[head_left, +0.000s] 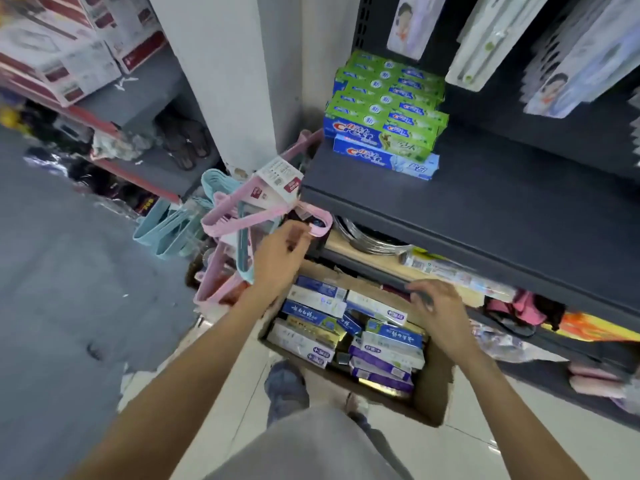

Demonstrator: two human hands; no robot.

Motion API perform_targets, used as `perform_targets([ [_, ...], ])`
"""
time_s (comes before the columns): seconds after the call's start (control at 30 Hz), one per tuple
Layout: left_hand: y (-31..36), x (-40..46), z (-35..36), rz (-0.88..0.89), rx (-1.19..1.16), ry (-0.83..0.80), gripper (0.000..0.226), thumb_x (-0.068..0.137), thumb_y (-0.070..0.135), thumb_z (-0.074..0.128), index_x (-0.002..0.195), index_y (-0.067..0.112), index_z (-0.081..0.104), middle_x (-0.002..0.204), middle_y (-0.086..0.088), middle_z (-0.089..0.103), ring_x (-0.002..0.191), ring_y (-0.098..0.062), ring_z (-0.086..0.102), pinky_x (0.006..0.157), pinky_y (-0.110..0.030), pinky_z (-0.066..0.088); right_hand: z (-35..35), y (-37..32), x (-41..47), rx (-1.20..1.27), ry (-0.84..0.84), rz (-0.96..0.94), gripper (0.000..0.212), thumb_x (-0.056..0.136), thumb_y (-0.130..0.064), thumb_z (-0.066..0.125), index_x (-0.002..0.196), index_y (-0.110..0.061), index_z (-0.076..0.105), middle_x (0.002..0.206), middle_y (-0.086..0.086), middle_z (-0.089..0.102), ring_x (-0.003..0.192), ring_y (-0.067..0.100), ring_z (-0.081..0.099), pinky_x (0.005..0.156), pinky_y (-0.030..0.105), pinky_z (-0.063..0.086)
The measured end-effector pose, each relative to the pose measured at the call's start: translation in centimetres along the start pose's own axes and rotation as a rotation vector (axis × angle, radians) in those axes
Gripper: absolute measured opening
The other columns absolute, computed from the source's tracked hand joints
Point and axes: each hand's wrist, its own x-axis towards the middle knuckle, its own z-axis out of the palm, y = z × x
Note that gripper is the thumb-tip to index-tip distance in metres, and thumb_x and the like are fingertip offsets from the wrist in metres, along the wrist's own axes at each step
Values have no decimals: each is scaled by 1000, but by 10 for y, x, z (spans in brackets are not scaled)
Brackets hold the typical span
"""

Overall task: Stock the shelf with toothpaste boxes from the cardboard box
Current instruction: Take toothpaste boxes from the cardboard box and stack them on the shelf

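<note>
Head view, looking down at the aisle. Your open brown cardboard box (429, 393) sits on the pale tiled floor below the dark grey metal shelf (485, 209) and is filled with long blue, white and purple toothpaste boxes (349, 327) lying flat in loose layers. On the shelf a stack of green-and-blue toothpaste boxes (384, 112) already stands at the left rear, leaving bare shelf surface to its right and front.

Your left hand (280, 258) reaches over the box's far left corner; its fingers are curled and touch, perhaps pinch, the hook of a bundle of pink plastic clothes hangers (242, 216) hanging beside the shelf edge, though the grip itself is blurred. Your right hand (440, 306) hovers over the box's far right edge, near the front lip of the lower shelf; its fingers are bent downward, and you cannot tell whether they hold anything.

Judged stage: early, with neither hand holding a toothpaste box. The hangers appear to crowd the box, so clearing them aside seems to be the step in hand. The next move calls for lowering a hand into the box, gripping one toothpaste box along its long sides, and lifting it to the bare part of the shelf beside the stack.
</note>
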Motion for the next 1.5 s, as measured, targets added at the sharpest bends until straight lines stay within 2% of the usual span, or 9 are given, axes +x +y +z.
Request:
perform_targets([
  [0.13, -38, -83, 10, -162, 226, -100, 16, 91, 30, 56, 100, 21, 66, 92, 5, 71, 84, -16, 66, 75, -27, 50, 19, 42, -42, -59, -486, -65, 26, 96, -25, 51, 119, -22, 61, 126, -9, 53, 118, 8, 46, 102, 28, 35],
  [0.27, -83, -147, 46, -388, 316, -149, 18, 89, 21, 57, 105, 20, 66, 99, 6, 69, 87, -13, 62, 76, -22, 44, 53, 84, -54, -51, -724, -61, 25, 96, -27, 51, 120, -26, 58, 123, -5, 60, 104, 9, 57, 90, 26, 46],
  [0.63, -233, -143, 130, -496, 562, 31, 51, 80, 21, 68, 127, 8, 53, 129, -18, 52, 118, -37, 45, 95, -43, 40, 198, 127, -14, -31, -701, -49, 46, 90, -34, 59, 133, -23, 47, 134, 0, 50, 122, 20, 47, 97, 33, 41],
  [0.83, -285, -141, 145, -592, 469, 117, 71, 82, 32, 69, 141, 10, 37, 142, -10, 43, 127, -31, 40, 103, -39, 35, 294, 110, 9, -34, -807, -165, 58, 88, -35, 62, 139, -20, 38, 141, 3, 43, 128, 23, 42, 101, 39, 40],
  [0.97, -300, -148, 148, -530, 448, 168, 75, 80, 38, 70, 143, 14, 37, 143, -5, 42, 127, -28, 41, 103, -38, 36, 358, 94, 14, -300, -804, -323, 76, 84, -42, 64, 145, -20, 24, 143, 10, 37, 133, 30, 33, 109, 47, 28],
  [1.13, -307, -148, 142, -481, 505, 166, 69, 81, 44, 67, 139, 18, 42, 140, 0, 46, 125, -23, 42, 101, -38, 38, 409, 81, 16, -461, -681, -426, 82, 83, -25, 69, 144, -19, 15, 133, 15, 49, 117, 30, 53, 92, 41, 48],
  [1.27, -303, -148, 136, -381, 631, 154, 62, 81, 39, 67, 135, 15, 46, 137, -5, 49, 126, -27, 41, 102, -42, 37, 395, 93, 26, -133, -693, -110, 56, 83, -20, 68, 129, -14, 36, 119, 10, 59, 104, 29, 60, 77, 35, 51],
  [1.37, -297, -140, 138, -99, 716, 133, 50, 78, 27, 71, 124, 13, 55, 128, -8, 55, 123, -28, 44, 100, -42, 39, 365, 115, 33, 14, -691, 140, 50, 83, -22, 67, 124, -14, 40, 117, 6, 59, 101, 28, 60, 68, 28, 45],
  [1.5, -292, -106, 163, 215, 903, -301, 54, 76, 29, 74, 125, 18, 54, 129, -5, 55, 126, -26, 45, 104, -41, 35, 329, 152, 31, 24, -573, 198, 53, 82, -19, 68, 126, -10, 39, 120, 11, 59, 97, 31, 61, 57, 26, 41],
])
